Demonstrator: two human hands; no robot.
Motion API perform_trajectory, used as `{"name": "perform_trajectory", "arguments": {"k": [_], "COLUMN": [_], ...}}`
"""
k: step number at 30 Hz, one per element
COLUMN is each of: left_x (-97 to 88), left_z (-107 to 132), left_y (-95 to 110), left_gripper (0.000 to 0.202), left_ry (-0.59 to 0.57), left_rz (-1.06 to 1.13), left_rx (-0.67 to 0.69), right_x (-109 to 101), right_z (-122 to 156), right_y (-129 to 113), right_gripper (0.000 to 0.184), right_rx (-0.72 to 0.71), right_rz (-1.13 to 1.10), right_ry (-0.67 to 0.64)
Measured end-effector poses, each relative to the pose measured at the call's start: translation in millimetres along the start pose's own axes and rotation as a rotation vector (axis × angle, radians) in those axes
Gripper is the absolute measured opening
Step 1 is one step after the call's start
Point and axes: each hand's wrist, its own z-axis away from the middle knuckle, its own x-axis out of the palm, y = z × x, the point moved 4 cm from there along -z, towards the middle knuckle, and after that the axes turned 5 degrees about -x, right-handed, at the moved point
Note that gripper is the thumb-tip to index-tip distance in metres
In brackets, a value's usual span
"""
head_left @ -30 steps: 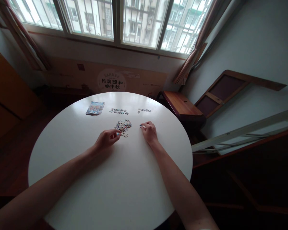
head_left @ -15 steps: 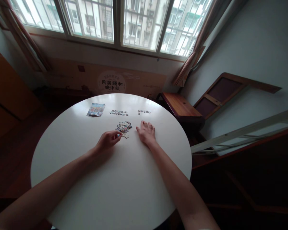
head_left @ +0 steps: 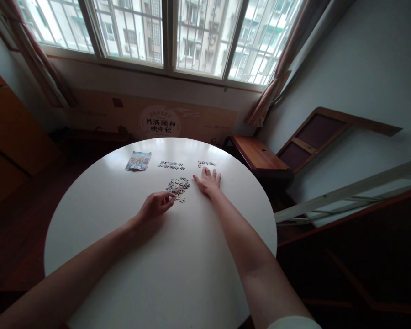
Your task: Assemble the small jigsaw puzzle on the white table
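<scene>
My left hand (head_left: 156, 204) is closed in a pinch at the near left edge of a heap of jigsaw puzzle pieces (head_left: 178, 185). A small bluish puzzle piece (head_left: 171, 198) shows at its fingertips. My right hand (head_left: 208, 181) lies open on the table to the right of the heap, fingers spread. Just beyond those fingers is a short group of puzzle pieces (head_left: 207, 163). Farther left, more puzzle pieces (head_left: 171, 165) lie in rows behind the heap.
A colourful printed sheet or packet (head_left: 138, 161) lies at the back left of the round white table (head_left: 150, 274). Behind the table stand a printed board (head_left: 198, 119) and a barred window. A wooden stool or bench (head_left: 256, 153) is beyond the right rim.
My right hand has slid slightly forward, its fingers more spread and closer to the right group of pieces. My left hand keeps its pinch beside the heap. The view has tilted slightly.
</scene>
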Motion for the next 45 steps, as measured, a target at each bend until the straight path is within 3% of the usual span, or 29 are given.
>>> {"name": "perform_trajectory", "arguments": {"k": [12, 32, 37, 41, 45], "left_x": [-1.7, -1.6, -1.5, -1.2, -0.4], "left_z": [-0.2, 0.8, 1.0, 1.3, 1.1], "left_y": [3.9, 7.8, 9.1, 8.5, 8.1], "left_gripper": [0.022, 0.023, 0.023, 0.023, 0.023], "left_ry": [-0.025, -0.061, -0.071, -0.075, -0.081], "left_rz": [-0.009, -0.009, -0.010, -0.025, -0.045], "left_rx": [-0.001, 0.008, 0.031, 0.032, 0.035], "right_x": [-0.5, -3.3, -9.6, -22.0, -28.6], "right_z": [-2.8, -5.7, 1.4, 15.2, 24.2], "right_y": [2.3, 0.2, -0.9, 2.3, 12.5], "right_gripper": [0.081, 0.081, 0.071, 0.045, 0.032], "right_rx": [-0.019, -0.042, -0.049, -0.047, 0.007], "right_rz": [-0.020, 0.011, -0.028, -0.145, -0.381], "right_ry": [0.079, 0.017, 0.194, 0.431, 0.407]}}
